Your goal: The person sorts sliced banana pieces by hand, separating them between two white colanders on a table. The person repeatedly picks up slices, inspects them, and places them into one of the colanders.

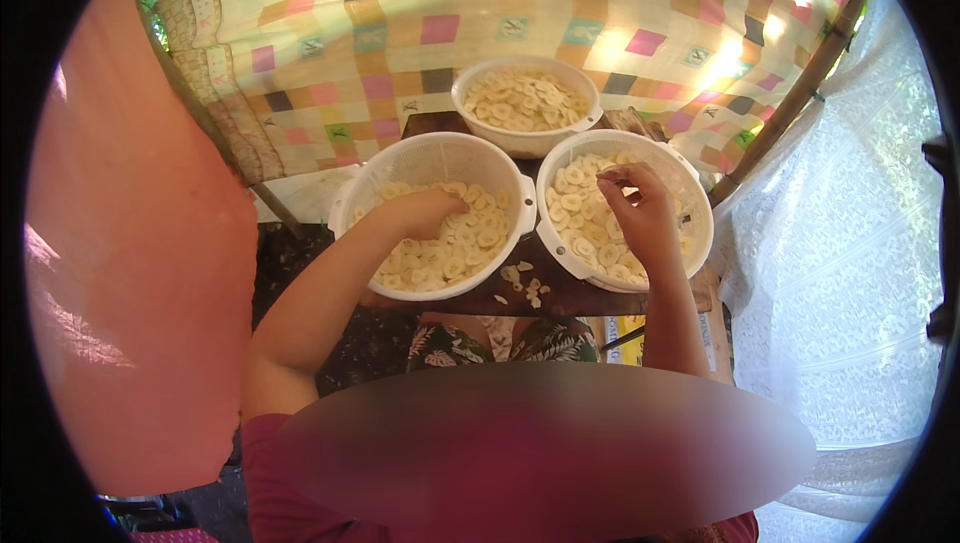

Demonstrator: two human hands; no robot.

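Head view: three white round plastic colanders of pale banana slices on a dark wooden table [590, 295].
Left hand [425, 213]: curled into slices in the left colander [345, 205].
Right hand [640, 208]: pinching a slice above the right colander [560, 248].
Risk: loose slices [528, 286] in front of the left colander lie near the table's edge; a forearm brush could likely knock them off.

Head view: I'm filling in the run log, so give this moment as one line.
left hand: in left colander slices | right hand: pinching slice over right colander | third bowl behind
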